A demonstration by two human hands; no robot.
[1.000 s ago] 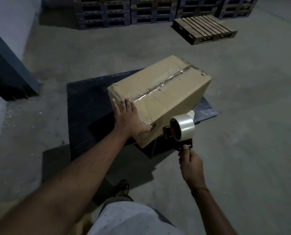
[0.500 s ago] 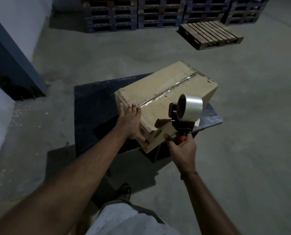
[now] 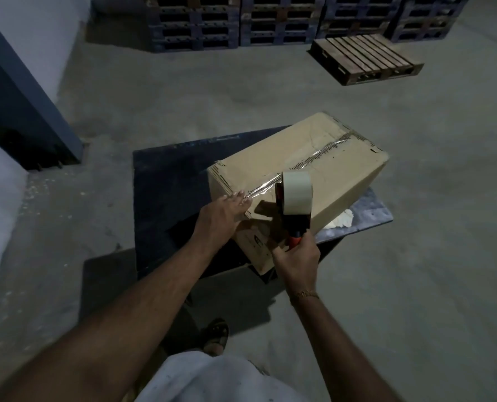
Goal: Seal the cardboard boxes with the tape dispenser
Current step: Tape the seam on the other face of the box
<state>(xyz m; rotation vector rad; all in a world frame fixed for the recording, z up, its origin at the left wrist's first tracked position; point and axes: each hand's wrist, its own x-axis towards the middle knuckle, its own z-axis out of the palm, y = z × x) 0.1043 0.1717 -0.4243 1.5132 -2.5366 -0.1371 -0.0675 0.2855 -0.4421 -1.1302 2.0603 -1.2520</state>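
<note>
While the left hand [image 3: 216, 219] lay flat, fingers extended, on the near edge of the box [image 3: 322, 175], the right hand [image 3: 298, 261] was closed around the dispenser [image 3: 296, 204] handle, its roll raised just beyond the knuckles, at the taped seam. The box rested on a dark surface [image 3: 169, 184].

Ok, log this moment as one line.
left hand: pressing box near end | right hand: gripping tape dispenser at near edge | top seam: taped | box on dark platform
</note>
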